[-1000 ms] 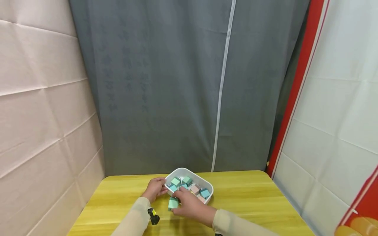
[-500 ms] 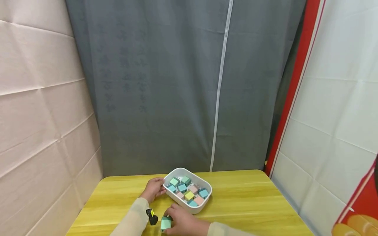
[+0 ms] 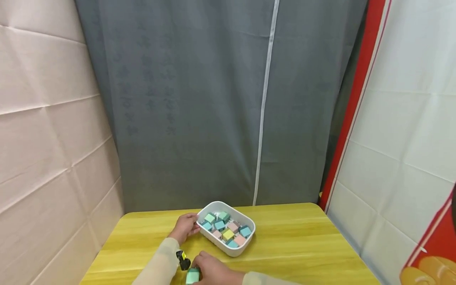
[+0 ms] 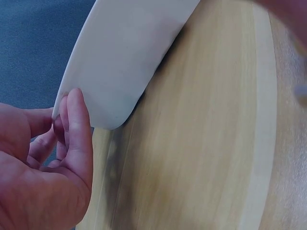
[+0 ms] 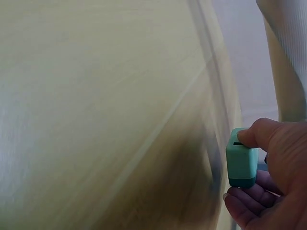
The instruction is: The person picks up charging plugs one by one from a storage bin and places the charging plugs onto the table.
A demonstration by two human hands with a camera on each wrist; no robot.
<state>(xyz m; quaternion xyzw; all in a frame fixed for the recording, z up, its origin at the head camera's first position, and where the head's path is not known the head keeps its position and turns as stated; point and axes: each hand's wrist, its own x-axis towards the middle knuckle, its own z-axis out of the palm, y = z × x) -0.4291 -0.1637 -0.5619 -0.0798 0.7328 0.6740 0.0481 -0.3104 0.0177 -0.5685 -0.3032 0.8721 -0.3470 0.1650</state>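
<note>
My right hand pinches a mint-green USB charger near the table's front edge; in the right wrist view a dark port slot shows beside the thumb, and the charger's base is darker green. At the far side, my left hand grips the left corner of a white plastic bin, thumb and fingers at its rim. Inside the bin lie several small chargers in green, blue, pink and yellow, among them a yellow charger and a pink one.
The yellow wood-grain table has a grey curtain behind it. Pale cloth walls flank it on both sides. A black wrist device sits on the left sleeve.
My right hand has carried the green charger from the bin's near side toward the table's front edge, down and left in the head view. The left hand has stayed at the bin's corner.
</note>
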